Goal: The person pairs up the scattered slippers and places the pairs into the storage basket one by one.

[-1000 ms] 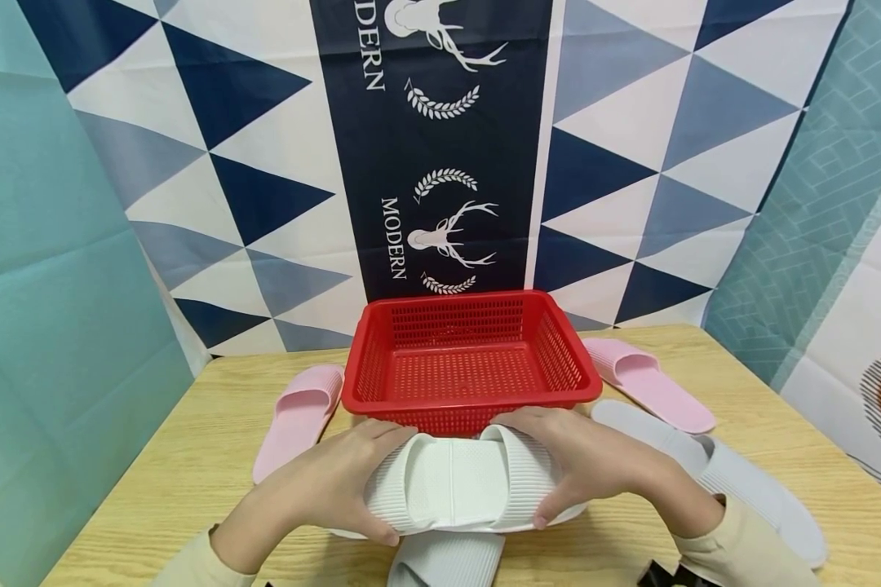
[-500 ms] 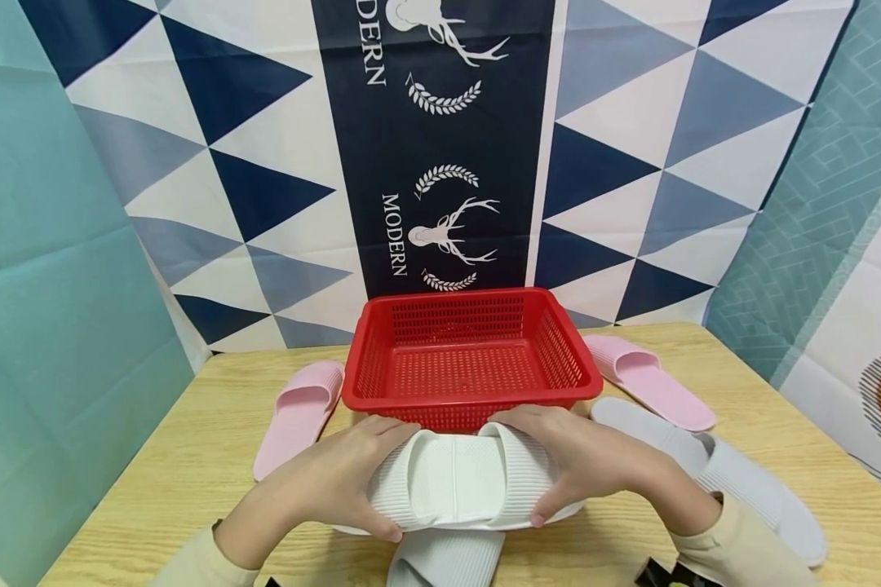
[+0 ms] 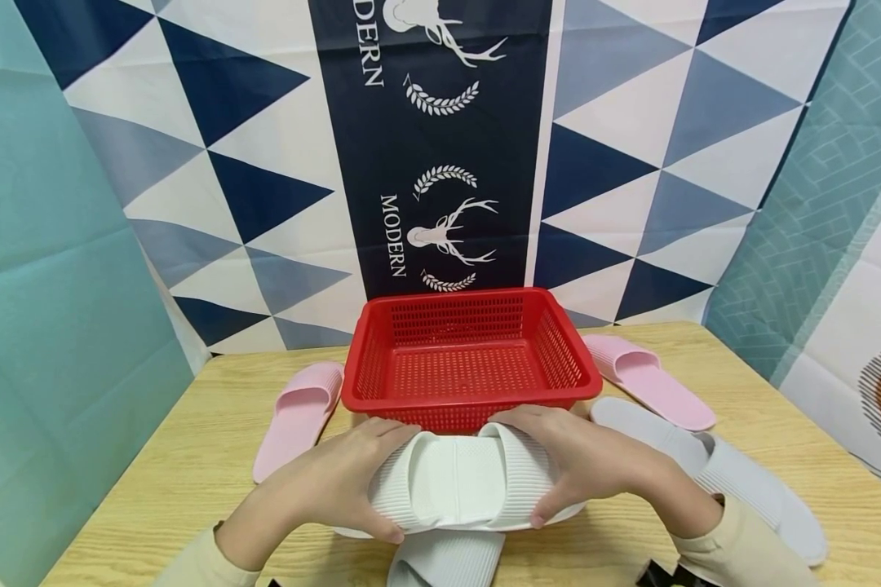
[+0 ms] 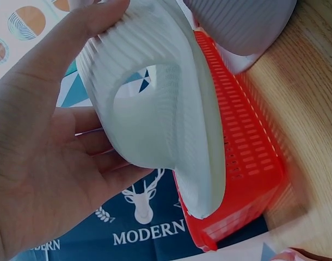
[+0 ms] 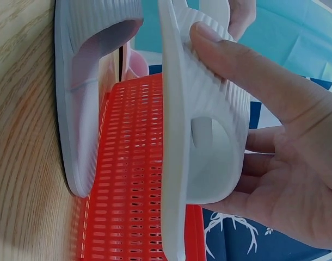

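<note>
Hands, left (image 3: pixel 340 479), right (image 3: pixel 595 461): gripping white slippers (image 3: pixel 457 479)
Slipper step: likely holding, in front of red basket (image 3: pixel 470 405)
Next move: probably needs even squeeze

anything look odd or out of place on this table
The pairs look split: one pink slipper lies left of the red basket, its match right; one grey slipper lies apart from another. No spill or damage shows.
</note>
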Motion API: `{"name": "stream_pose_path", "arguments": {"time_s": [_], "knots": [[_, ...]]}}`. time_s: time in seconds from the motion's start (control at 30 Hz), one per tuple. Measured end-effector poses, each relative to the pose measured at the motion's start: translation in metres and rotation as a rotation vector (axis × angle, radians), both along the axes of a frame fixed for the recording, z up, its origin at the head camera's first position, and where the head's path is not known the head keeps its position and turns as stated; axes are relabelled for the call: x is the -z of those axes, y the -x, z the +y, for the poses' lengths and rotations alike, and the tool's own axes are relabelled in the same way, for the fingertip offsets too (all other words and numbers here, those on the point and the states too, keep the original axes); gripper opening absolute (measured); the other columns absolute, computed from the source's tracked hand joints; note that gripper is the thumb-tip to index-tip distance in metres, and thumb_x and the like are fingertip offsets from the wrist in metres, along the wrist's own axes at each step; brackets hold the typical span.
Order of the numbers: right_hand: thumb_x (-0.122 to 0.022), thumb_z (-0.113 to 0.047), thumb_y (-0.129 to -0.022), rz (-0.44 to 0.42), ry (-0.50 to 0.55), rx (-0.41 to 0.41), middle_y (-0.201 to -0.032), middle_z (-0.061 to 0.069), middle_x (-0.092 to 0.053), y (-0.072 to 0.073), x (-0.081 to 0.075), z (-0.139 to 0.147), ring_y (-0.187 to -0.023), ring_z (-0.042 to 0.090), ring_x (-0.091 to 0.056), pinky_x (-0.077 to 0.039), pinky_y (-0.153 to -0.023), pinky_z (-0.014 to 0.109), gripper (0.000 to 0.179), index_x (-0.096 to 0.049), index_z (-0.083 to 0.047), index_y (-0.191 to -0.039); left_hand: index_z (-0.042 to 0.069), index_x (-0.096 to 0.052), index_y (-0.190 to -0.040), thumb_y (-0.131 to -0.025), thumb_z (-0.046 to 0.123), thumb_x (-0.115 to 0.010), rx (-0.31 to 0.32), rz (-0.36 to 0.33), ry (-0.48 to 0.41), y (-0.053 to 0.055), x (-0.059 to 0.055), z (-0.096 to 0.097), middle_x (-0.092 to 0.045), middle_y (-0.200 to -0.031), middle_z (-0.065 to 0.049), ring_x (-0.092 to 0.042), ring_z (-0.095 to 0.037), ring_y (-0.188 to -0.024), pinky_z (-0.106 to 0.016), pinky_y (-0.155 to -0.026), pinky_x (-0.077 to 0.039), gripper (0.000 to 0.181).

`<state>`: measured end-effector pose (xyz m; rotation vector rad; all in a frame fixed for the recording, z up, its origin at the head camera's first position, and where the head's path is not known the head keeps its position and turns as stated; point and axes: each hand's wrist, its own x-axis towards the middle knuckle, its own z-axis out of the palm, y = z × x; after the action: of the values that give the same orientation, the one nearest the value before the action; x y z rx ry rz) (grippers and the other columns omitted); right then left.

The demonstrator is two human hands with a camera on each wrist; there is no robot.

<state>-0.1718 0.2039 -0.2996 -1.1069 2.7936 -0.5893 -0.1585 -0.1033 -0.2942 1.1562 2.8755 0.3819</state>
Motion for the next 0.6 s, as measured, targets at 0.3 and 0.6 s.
{"name": "stream_pose_path", "arguments": {"time_s": [0.3, 0.6], "knots": [[-0.087, -0.051, -0.058, -0.004, 0.007, -0.001, -0.13, -0.011, -0.057, -0.0007, -0.0004, -0.0001, -0.119, 0.012, -0.053, -0.048, -0.101, 0.046, 0.093, -0.048, -0.017, -0.136, 0.01, -0.05, -0.134, -0.059, 0.042, -0.087, 0.028, 0.023, -0.005, 0.0, 0.0, 0.0016, -0.058, -0.128, 0.0, -0.054, -0.014, -0.118, -0.033, -0.1, -0.049, 0.089], [-0.088, -0.051, -0.058, -0.004, 0.005, -0.007, -0.129, -0.012, -0.057, -0.0004, 0.0002, 0.0003, -0.118, 0.011, -0.054, -0.048, -0.101, 0.045, 0.092, -0.049, -0.017, -0.135, 0.012, -0.05, -0.133, -0.06, 0.041, -0.088, 0.019, -0.03, -0.01, 0.0019, 0.0003, 0.0034, -0.058, -0.127, 0.002, -0.053, -0.012, -0.116, -0.03, -0.099, -0.049, 0.087]]}}
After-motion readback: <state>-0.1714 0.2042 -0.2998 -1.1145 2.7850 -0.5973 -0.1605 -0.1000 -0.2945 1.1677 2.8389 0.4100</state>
